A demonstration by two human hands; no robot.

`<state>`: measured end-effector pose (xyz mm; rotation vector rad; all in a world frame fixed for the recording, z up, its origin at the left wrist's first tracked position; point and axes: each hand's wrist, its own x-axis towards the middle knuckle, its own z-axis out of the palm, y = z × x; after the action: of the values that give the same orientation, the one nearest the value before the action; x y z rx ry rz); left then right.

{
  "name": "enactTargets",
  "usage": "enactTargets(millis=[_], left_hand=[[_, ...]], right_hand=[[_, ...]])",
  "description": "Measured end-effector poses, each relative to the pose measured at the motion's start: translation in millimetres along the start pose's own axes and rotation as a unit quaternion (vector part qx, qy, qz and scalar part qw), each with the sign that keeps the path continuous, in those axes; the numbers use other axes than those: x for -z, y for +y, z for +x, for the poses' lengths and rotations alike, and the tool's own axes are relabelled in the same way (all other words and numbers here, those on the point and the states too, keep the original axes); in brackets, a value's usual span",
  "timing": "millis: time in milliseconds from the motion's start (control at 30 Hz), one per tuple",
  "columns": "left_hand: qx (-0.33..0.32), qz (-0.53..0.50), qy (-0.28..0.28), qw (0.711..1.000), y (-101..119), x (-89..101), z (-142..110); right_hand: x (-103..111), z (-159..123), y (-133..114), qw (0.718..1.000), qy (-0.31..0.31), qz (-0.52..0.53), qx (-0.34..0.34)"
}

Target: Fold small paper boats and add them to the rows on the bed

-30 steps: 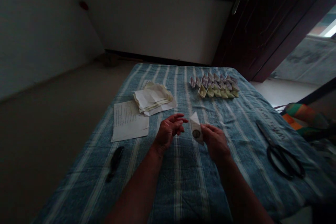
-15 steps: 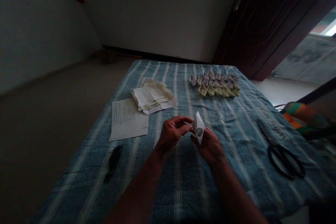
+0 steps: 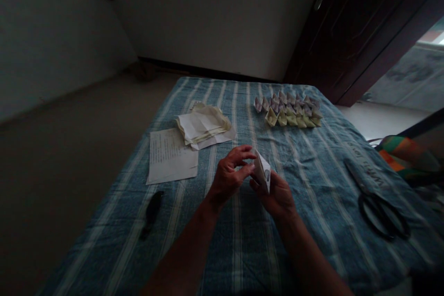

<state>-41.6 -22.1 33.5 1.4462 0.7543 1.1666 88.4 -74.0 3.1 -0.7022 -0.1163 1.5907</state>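
Note:
Between my hands, above the middle of the cloth, is a small folded paper boat point(image 3: 262, 169), whitish with a dark round print on one side. My left hand point(image 3: 233, 173) pinches its left edge with thumb and fingertips. From below and the right, my right hand point(image 3: 277, 193) grips it, the fingers partly hidden behind the paper. Farther off to the right stand rows of similar folded paper boats point(image 3: 291, 118), some pale purple, the front row yellowish.
A striped blue cloth point(image 3: 215, 259) covers the table. At left lie a stack of papers point(image 3: 204, 125), a printed sheet point(image 3: 171, 159) and a dark, slim object point(image 3: 152, 212). Black-handled scissors point(image 3: 379, 210) rest at the right. Beyond stands a dark door point(image 3: 333, 41).
The paper boat has turned between my hands, so its left side shows more and the round print is seen edge-on. The view has shifted slightly.

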Motion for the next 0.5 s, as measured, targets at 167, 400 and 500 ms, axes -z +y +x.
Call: enactTargets(millis=[167,400,500], left_hand=[[0.007,0.014,-0.021,1.000,0.6,-0.3,-0.9],[0.028,0.024,-0.005,0.999,-1.6,3.6,0.6],[0.022,0.029,-0.016,0.999,-5.4,7.0,1.2]], right_hand=[[1.1,0.6,3.5,1.000,0.001,-0.005,-0.016],[-2.7,4.2,5.2,0.999,0.008,-0.006,-0.035],[-3.4,5.9,4.5,0.999,-0.003,0.003,-0.041]])
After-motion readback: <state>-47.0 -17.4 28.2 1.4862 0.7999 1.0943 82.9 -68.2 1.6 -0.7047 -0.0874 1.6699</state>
